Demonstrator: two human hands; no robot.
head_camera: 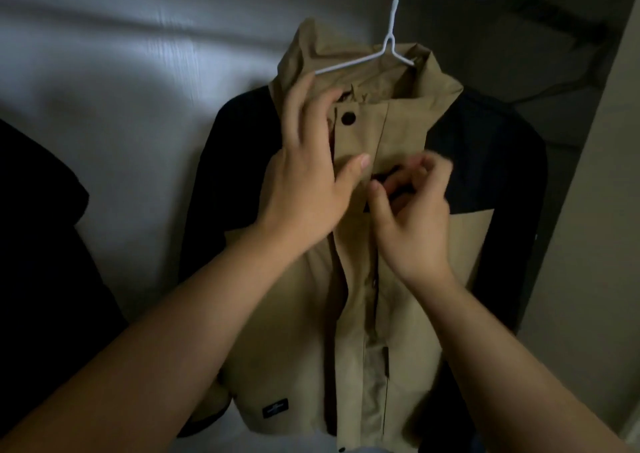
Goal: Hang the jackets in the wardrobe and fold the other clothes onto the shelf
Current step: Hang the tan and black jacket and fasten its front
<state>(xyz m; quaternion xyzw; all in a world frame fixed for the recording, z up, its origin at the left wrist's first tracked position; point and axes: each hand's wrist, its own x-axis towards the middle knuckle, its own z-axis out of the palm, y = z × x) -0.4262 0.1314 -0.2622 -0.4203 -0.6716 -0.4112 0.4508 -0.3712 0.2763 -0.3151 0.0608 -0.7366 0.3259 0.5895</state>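
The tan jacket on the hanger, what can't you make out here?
- Head view: right hand is motion-blurred, so its grip is unclear.
- Hanger hook runs off the top edge.
- Jacket hem label is too small to read.
- Left hand covers the placket.

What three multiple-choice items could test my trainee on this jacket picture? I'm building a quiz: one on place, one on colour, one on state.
1. Where is the white hanger?
A. In the jacket's collar
B. In the left hand
C. On the black garment

2. What colours is the jacket?
A. Red and white
B. Tan and dark navy
C. All green

3. The jacket's front below the hands is:
A. Closed shut
B. Cut off
C. Partly open

Answers: 1 A, its arms run into the collar; 2 B, tan body, dark sleeves; 3 C, the placket gapes below the left hand and right hand.
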